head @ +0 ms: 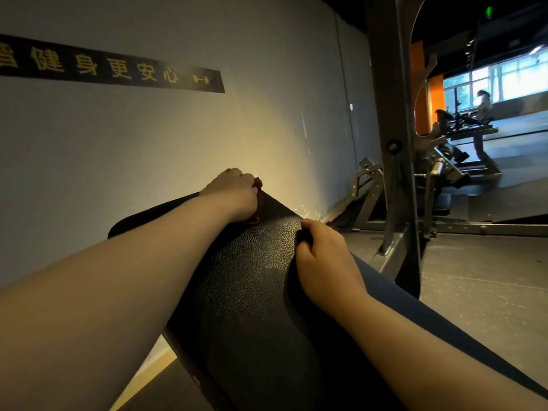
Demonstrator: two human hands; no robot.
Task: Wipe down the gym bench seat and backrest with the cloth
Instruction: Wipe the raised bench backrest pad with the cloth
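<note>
Two bare arms reach along a gym bench, with the cloth at its far end.

A black banner (112, 66) with yellow characters runs along the grey wall (178, 137) on the left. Below it, the left grip (234, 194) is curled round a dark reddish cloth (259, 200) and holds it against the far end of the black padded surface (252, 280), close to the wall. Only a narrow strip of cloth shows beside the fingers; the rest is hidden under the hand. Further right, the right grip (323, 259) clasps the right edge of the same surface, its fingers curled over the rim. Right again, a grey steel upright (391, 114) stands on the floor (489, 277). Far beyond it a person (484, 103) sits at a machine near bright windows.
</note>
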